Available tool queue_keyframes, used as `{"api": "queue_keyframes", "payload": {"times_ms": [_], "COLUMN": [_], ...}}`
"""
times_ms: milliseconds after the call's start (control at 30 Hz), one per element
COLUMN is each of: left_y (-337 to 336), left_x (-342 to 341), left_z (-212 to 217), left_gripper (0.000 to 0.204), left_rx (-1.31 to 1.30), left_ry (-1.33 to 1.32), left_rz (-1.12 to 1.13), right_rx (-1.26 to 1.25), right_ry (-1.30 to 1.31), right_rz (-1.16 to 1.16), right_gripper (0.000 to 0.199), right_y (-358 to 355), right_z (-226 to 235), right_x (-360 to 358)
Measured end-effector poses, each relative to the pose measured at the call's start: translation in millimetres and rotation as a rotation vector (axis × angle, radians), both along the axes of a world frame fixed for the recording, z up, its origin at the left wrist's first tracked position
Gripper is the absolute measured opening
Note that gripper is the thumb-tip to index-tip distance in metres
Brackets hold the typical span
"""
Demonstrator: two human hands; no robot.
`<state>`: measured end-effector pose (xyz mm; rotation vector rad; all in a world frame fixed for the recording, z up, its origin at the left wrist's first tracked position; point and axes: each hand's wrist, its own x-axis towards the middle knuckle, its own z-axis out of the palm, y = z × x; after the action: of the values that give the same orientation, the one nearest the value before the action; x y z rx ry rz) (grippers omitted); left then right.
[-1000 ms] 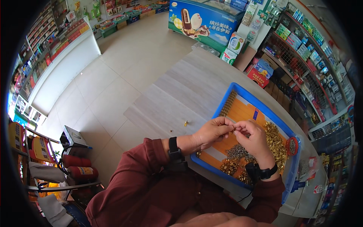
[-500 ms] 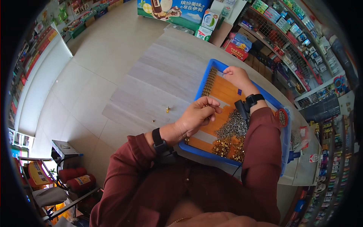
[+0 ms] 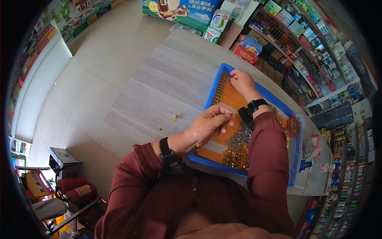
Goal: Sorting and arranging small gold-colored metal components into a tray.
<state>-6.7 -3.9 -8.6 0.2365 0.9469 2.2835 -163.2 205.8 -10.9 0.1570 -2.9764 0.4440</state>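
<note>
My right hand (image 3: 243, 84) is over the far end of a blue tray (image 3: 215, 163). Its fingertips are pinched together beside tight rows of small brass pieces (image 3: 219, 91) along the tray's left side. What they pinch is too small to make out. My left hand (image 3: 209, 124) is held above the tray's left edge, fingers curled and thumb against the forefinger; its contents are hidden. Under both hands, an orange board (image 3: 227, 99) lies in the tray. Toward me on it are a heap of silver screws (image 3: 238, 136) and a heap of loose brass pieces (image 3: 234, 157).
On the table (image 3: 159, 85), left of the tray, lie a small brass piece (image 3: 175, 117) and a tinier bit (image 3: 160, 129). A red round tub (image 3: 293, 126) stands at the tray's right side. Stocked shelves (image 3: 306, 44) rise beyond; red cylinders (image 3: 80, 192) stand lower left.
My right hand has moved slightly left and closer to the far end of the brass rows. The left hand stays near the same place, fingers still curled. The whole view has shifted a little.
</note>
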Motion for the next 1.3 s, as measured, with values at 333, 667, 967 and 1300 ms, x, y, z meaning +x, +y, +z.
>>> {"api": "queue_keyframes", "payload": {"times_ms": [333,667,967,1300], "left_y": [-0.3,-0.5,0.0,2.6], "left_x": [0.0,0.9,0.8,0.9], "left_z": [0.7,0.4,2.3,6.3], "left_gripper": [0.009,0.014,0.014,0.015], "left_rx": [0.002,0.005,-0.062,-0.067], "left_ry": [-0.012,0.027,0.013,0.001], "left_rz": [-0.001,-0.015,-0.005,-0.017], "right_rx": [0.164,0.221,0.122,0.199], "right_ry": [-0.016,0.063,-0.077,-0.500], "right_rz": [-0.044,-0.125,-0.076,0.109], "right_gripper": [0.014,0.016,0.019,0.026], "right_y": [-2.6,-13.9,4.0,41.2], "right_z": [5.9,4.8,20.6,43.6], "right_x": [3.3,7.5,12.8,93.4]}}
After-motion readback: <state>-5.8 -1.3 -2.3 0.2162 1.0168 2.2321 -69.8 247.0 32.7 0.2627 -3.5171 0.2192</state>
